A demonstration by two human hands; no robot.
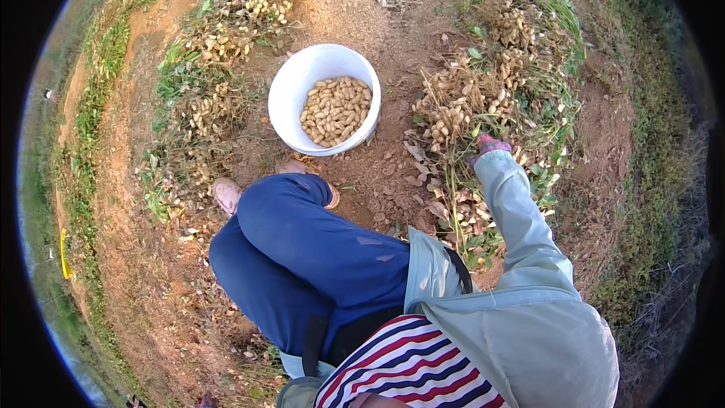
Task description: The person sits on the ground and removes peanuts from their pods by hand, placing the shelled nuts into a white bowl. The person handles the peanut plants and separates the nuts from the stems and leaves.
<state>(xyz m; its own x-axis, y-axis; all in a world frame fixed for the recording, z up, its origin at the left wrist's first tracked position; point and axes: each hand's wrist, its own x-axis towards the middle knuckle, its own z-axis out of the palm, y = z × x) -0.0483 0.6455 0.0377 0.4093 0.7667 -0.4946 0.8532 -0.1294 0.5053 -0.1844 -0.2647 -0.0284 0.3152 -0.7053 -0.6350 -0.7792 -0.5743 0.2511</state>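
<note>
My right hand point(490, 146), in a pink and purple patterned glove, reaches down into a row of pulled peanut plants point(453, 105) on the right. Its fingers touch the stems and leaves. Whether they close around a stem is hidden. Clusters of pods on dry roots lie just beyond the fingertips. At the bottom edge, a small reddish patch looks like the glove of my left hand point(207, 400), mostly cut off by the rim. Before my feet stands a white plastic bucket point(288, 103), partly filled with loose peanut pods point(335, 112).
Another row of uprooted peanut plants point(218, 105) lies left of the bucket, pods showing on top. My bent legs in blue trousers point(323, 232) and a pink shoe point(227, 195) are below the bucket. Reddish soil point(368, 198) with dry leaves surrounds them. Green strips border the field.
</note>
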